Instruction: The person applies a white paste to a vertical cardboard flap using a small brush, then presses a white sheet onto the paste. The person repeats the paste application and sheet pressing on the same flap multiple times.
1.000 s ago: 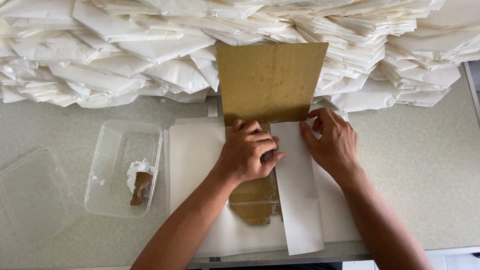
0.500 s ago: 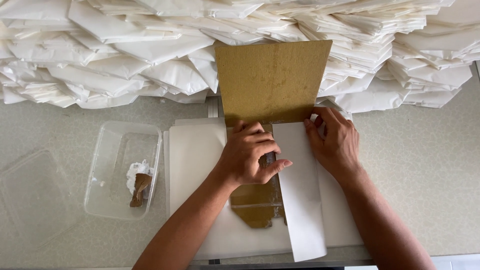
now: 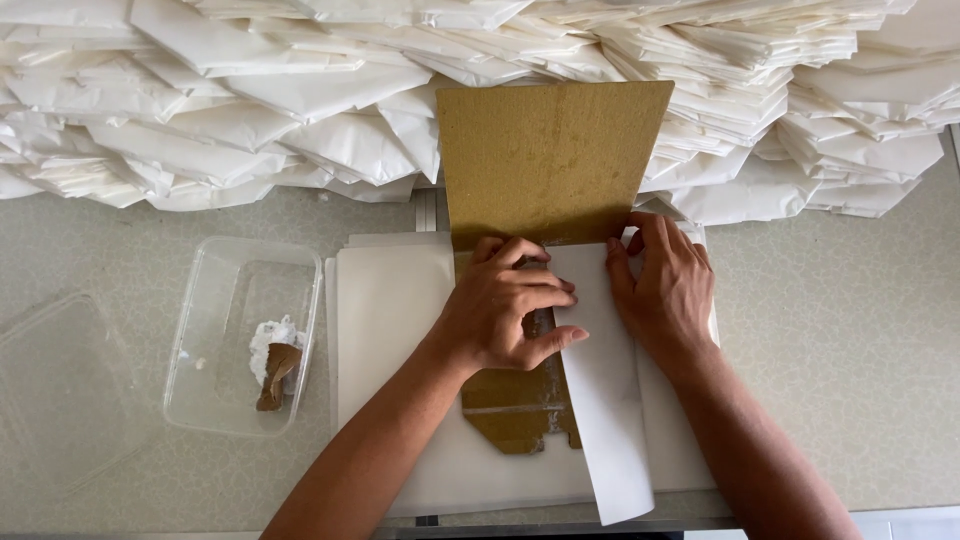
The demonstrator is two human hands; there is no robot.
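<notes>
The white paper strip (image 3: pixel 600 400) lay folded over the right side of the brown cardboard template (image 3: pixel 555 165), running from the template's lower fold line down past the near edge of the white sheet stack (image 3: pixel 390 330), close to the near edge of the bench. Compared with the view one second earlier, the strip's lower end had swung slightly toward the left and its crease along the cardboard looked tighter — a judgement that the fold was being pressed flat rather than newly started.

The left hand (image 3: pixel 505 315) rested on the cardboard's lower part, fingers curled and pressing down, thumb extended against the strip's left edge; it gripped nothing. It had shifted little over the second. The right hand (image 3: pixel 665 290) lay flat at the strip's upper right corner, fingers spread and pressing the paper — again no grasp. Its fingertips had moved a little nearer the fold line.

The template's upper half stood tilted up against the pile of folded white paper (image 3: pixel 250 90) along the far edge of the bench. Toward the left edge sat a clear plastic tub (image 3: pixel 200 370) holding a brown-tipped brush on white paste (image 3: pixel 272 362), with a clear lid (image 3: pixel 55 390) just beside it — both unmoved
</notes>
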